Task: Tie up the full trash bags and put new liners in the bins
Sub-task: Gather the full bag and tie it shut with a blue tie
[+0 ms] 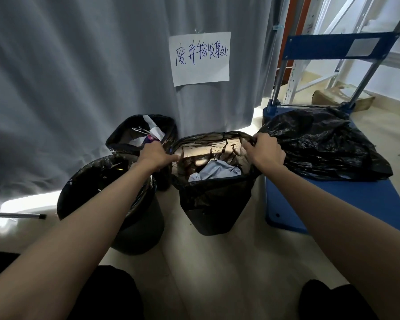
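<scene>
Both hands, left hand [156, 155] and right hand [264, 151], grip opposite rims of bag [214, 191] in the right-hand bin [209, 219] | fingers clenched on plastic | advice: peel rim free evenly, gather inward before knotting.

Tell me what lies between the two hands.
In the head view, the open mouth of the middle bin's black liner spans from left hand to right hand, with crumpled pale trash inside.

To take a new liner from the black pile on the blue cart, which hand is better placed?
Probably the right hand. It grips the bag rim on the side next to the pile of black bags on the blue cart. The left hand grips the far side.
</scene>
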`<state>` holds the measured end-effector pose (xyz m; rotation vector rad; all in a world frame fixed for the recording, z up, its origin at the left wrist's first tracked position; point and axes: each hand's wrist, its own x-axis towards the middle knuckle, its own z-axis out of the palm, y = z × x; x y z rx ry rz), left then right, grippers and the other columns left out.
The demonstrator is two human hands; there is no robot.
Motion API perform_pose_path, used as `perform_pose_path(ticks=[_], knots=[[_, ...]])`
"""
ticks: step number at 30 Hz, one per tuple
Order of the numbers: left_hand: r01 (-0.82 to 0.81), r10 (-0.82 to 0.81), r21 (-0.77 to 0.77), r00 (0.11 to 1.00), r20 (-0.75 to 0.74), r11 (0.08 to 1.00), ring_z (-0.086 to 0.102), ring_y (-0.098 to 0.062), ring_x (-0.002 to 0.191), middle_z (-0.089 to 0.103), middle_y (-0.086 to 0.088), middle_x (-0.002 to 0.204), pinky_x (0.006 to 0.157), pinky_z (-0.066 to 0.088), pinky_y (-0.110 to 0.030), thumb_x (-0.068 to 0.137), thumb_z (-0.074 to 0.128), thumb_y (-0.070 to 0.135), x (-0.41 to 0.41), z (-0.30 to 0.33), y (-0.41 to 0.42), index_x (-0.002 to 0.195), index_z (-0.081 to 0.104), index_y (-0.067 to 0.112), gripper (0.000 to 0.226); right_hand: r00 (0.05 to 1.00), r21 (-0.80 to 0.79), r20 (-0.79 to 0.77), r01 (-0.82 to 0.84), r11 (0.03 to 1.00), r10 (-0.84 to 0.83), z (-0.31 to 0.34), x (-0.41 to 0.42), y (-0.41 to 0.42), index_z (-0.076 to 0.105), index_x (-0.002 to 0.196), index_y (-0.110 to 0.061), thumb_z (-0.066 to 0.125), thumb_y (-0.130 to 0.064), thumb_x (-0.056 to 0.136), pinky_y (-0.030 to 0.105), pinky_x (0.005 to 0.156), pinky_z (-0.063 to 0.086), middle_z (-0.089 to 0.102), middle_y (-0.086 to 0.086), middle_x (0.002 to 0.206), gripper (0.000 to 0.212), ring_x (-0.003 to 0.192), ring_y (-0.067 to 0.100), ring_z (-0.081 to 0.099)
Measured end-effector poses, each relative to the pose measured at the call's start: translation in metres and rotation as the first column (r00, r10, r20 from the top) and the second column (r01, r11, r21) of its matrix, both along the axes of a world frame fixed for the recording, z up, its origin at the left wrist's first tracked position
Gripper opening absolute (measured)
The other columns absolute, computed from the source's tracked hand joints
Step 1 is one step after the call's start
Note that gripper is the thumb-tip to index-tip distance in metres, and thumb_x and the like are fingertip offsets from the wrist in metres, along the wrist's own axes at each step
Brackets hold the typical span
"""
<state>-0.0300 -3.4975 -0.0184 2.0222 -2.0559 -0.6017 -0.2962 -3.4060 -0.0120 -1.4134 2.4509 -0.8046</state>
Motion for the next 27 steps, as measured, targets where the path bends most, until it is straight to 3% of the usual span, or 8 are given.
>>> perform_pose_path(ticks=[6,8,10,13,17,22,24,27], knots=[[-0.105,0.095,-0.064,0.985,-0.145,0.992,0.066,-0.024,0.085,0.071,-0.006,0.085,0.085,0.055,-0.036,0.065,0.089,0.024,0.005,0.003,-0.004,0.077,0.074,0.01,0.024,0.999,-0.111,-0.016,0.028,0.993,-0.03,0.005,0.001,-0.002,0.066,0.095,-0.016,0.058,-0.038,0.095,0.034,0.07,0.038,0.067,0.008,0.097,0.024,0.095,0.033,0.063],[-0.155,0.126,-0.131,0.969,-0.211,0.979,0.065,-0.023,0.084,0.07,-0.005,0.083,0.083,0.055,-0.035,0.068,0.086,0.024,0.005,0.013,-0.006,0.07,0.07,0.012,0.02,0.998,-0.154,-0.011,0.065,0.986,-0.068,0.01,0.002,0.001,0.066,0.101,-0.016,0.057,-0.031,0.097,0.032,0.07,0.037,0.068,0.007,0.097,0.018,0.095,0.031,0.063],[-0.19,0.142,-0.187,0.96,-0.24,0.964,0.067,-0.024,0.088,0.071,-0.005,0.088,0.084,0.056,-0.038,0.068,0.085,0.028,0.008,0.02,-0.009,0.076,0.07,0.011,0.024,0.993,-0.188,0.022,0.117,0.975,-0.114,0.015,0.001,0.005,0.065,0.111,-0.016,0.056,-0.024,0.097,0.031,0.073,0.035,0.067,0.007,0.103,0.018,0.099,0.029,0.063],[-0.186,0.144,-0.199,0.968,-0.207,0.962,0.067,-0.026,0.09,0.071,-0.007,0.091,0.082,0.056,-0.037,0.069,0.081,0.029,0.011,0.023,-0.007,0.081,0.071,0.011,0.023,0.986,-0.201,0.074,0.162,0.966,-0.15,0.017,-0.003,0.011,0.061,0.118,-0.017,0.053,-0.017,0.097,0.031,0.075,0.035,0.066,0.007,0.112,0.023,0.104,0.029,0.061],[-0.149,0.12,-0.174,0.979,-0.165,0.973,0.065,-0.026,0.094,0.072,-0.008,0.092,0.083,0.052,-0.033,0.072,0.08,0.027,0.014,0.029,0.003,0.071,0.069,0.02,0.013,0.983,-0.186,0.091,0.176,0.967,-0.162,0.017,-0.007,0.017,0.059,0.12,-0.016,0.052,-0.015,0.096,0.032,0.076,0.035,0.065,0.01,0.113,0.025,0.103,0.03,0.061],[0.029,-0.064,-0.208,0.985,-0.163,0.978,0.06,-0.022,0.106,0.064,-0.004,0.116,0.092,0.048,-0.033,0.068,0.087,0.032,0.006,0.032,0.006,0.119,0.061,0.015,0.06,0.986,-0.183,0.086,0.159,0.97,-0.145,0.014,-0.007,0.018,0.06,0.117,-0.016,0.052,-0.017,0.095,0.034,0.077,0.036,0.065,0.011,0.11,0.023,0.102,0.032,0.06],[0.098,-0.12,-0.242,0.99,-0.08,0.965,0.059,-0.022,0.111,0.063,-0.005,0.12,0.09,0.044,-0.032,0.075,0.082,0.034,-0.005,0.032,0.008,0.128,0.059,0.016,0.061,0.988,-0.181,0.076,0.149,0.972,-0.137,0.014,-0.006,0.019,0.06,0.118,-0.016,0.053,-0.017,0.095,0.034,0.077,0.036,0.065,0.011,0.111,0.024,0.103,0.033,0.06],[0.126,-0.126,-0.309,0.992,0.02,0.943,0.059,-0.025,0.113,0.067,-0.004,0.119,0.091,0.046,-0.036,0.083,0.074,0.031,-0.017,0.029,0.009,0.123,0.065,0.018,0.044,0.99,-0.179,0.066,0.138,0.974,-0.128,0.014,-0.004,0.02,0.06,0.116,-0.016,0.053,-0.017,0.095,0.034,0.075,0.036,0.066,0.011,0.109,0.022,0.102,0.033,0.061]])
